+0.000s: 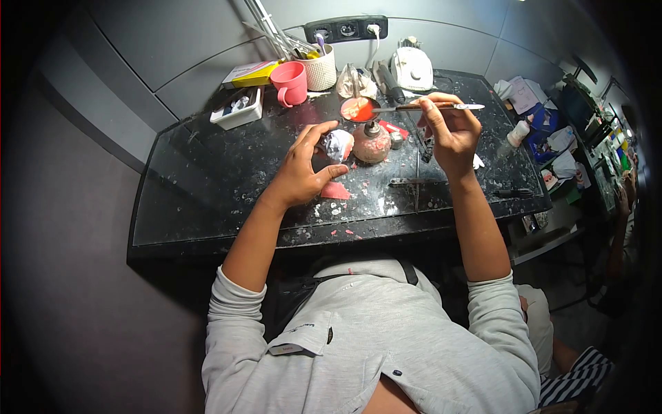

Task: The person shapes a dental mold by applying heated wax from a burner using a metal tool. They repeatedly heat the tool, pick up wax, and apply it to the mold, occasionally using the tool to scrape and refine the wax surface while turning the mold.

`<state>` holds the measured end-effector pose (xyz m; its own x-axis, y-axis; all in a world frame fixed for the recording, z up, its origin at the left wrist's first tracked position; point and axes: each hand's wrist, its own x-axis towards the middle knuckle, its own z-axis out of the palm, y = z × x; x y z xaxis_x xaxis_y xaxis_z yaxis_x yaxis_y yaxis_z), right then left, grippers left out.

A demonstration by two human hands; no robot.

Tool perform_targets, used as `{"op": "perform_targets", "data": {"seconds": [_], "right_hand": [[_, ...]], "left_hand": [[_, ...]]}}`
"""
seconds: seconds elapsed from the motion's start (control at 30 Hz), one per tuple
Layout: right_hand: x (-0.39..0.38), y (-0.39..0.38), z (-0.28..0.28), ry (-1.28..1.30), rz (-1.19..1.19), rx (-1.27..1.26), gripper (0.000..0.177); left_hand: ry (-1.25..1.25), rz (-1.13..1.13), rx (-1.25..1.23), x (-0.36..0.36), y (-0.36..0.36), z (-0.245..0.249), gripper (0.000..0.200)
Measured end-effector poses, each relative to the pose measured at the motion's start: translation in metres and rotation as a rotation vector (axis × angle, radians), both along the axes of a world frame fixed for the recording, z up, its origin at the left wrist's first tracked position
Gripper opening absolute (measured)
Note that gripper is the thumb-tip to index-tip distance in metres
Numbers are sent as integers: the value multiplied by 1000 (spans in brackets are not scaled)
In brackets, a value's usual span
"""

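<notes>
My left hand [303, 165] curls its fingers and thumb around a white, plaster-like dental model [336, 146] with pink on its right side. In my right hand [452, 131] is a wax spatula [434, 106], held between thumb and fingers. Its metal end reaches left to a small round pan [347, 117] of red-pink wax. Below the pan stands a rounded burner [372, 146] spotted with pink wax; I cannot make out a flame. A flat piece of pink wax [336, 191] lies just below my left hand.
Across the spotted black table [207, 186] stand a pink mug [289, 84], a white tray [238, 114], a woven tool pot [321, 72] and a white device [412, 67]. A dark-handled tool [417, 181] lies in front. At the far right, another person's hand [626, 193] shows.
</notes>
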<state>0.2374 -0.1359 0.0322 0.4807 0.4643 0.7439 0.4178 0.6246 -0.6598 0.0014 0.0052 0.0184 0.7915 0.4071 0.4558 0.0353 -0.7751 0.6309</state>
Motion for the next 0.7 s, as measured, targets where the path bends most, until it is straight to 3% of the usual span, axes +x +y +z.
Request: {"op": "perform_targets", "data": {"seconds": [0.1,0.37,0.47,0.7], "right_hand": [[2,0,-2,-61,-93,-110,9],[-1,-2,2,-41,-30,-22,9],[-4,-2,2,-4,213,-38,10],[-12,-4,2,-135,254,-218,13]], "left_hand": [[-19,-7,7,2,4,-5,66],[-61,-21,-104,4,6,-8,67],[-60,-47,-116,4,4,-6,66],[-36,-53,-97,4,5,-7,65]]}}
